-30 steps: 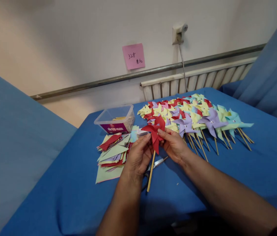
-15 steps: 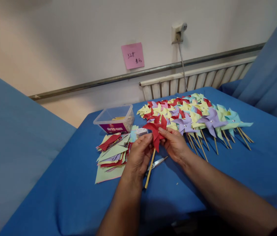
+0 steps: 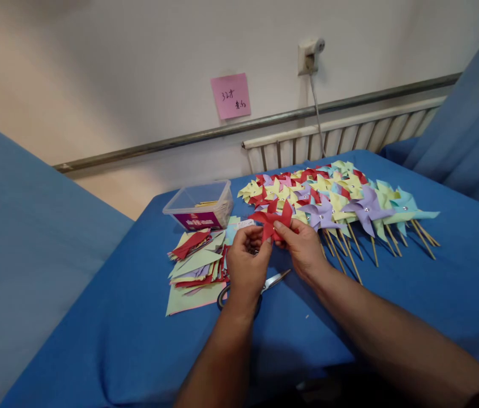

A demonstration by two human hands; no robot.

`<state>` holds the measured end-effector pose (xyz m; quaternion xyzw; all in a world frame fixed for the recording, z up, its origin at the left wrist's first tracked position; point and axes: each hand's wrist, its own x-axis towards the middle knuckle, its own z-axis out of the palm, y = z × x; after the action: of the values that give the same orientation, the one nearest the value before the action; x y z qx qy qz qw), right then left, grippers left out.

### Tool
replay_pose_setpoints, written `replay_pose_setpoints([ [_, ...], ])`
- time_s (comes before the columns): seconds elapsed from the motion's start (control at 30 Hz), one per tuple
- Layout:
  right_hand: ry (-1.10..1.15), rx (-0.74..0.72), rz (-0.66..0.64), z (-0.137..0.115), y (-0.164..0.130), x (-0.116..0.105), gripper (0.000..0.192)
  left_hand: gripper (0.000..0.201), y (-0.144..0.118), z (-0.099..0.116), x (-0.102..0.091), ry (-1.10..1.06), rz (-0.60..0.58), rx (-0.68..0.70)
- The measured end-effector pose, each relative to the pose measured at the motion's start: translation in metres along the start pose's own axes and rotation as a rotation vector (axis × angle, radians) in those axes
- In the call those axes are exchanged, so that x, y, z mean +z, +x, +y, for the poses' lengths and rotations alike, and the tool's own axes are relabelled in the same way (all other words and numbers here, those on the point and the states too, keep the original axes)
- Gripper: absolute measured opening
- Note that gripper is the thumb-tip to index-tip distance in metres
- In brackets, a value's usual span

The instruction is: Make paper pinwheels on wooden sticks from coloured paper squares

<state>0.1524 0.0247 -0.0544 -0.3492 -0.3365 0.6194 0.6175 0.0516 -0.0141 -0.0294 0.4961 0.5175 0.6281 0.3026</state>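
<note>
A red paper pinwheel (image 3: 282,214) is held up over the blue table, between my two hands. My right hand (image 3: 303,246) pinches it near its centre, thumb on the front. My left hand (image 3: 250,258) is closed at the pinwheel's lower left, its thumb at the lower blade; the stick is hidden behind this hand. Under my left wrist lie scissors (image 3: 274,280), with part of a black handle showing. Just beyond the hands, many finished pinwheels (image 3: 367,209) in purple, yellow, red and blue lie in rows with their sticks towards me.
To the left is a stack of coloured paper pieces (image 3: 197,263). Behind it stands a clear plastic box (image 3: 197,212) with thin sticks inside. A radiator (image 3: 290,150), a metal rail (image 3: 158,146) and a wall socket (image 3: 308,58) with a cable are at the back.
My left hand has turned and curled upward, so the pinwheel's stick, visible before, is now hidden. The red pinwheel has shifted slightly right and its lower blade is covered.
</note>
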Motion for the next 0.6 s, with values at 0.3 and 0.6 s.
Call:
replay_pose_setpoints([
  [0.3,0.04,0.0,-0.016,0.004,0.002,0.0,0.029,0.019,-0.008,0.022,0.008,0.081,0.097,0.055],
  [0.6,0.064,0.005,-0.01,0.001,0.0,0.001,0.028,0.015,-0.008,0.024,0.007,0.072,0.074,0.086],
])
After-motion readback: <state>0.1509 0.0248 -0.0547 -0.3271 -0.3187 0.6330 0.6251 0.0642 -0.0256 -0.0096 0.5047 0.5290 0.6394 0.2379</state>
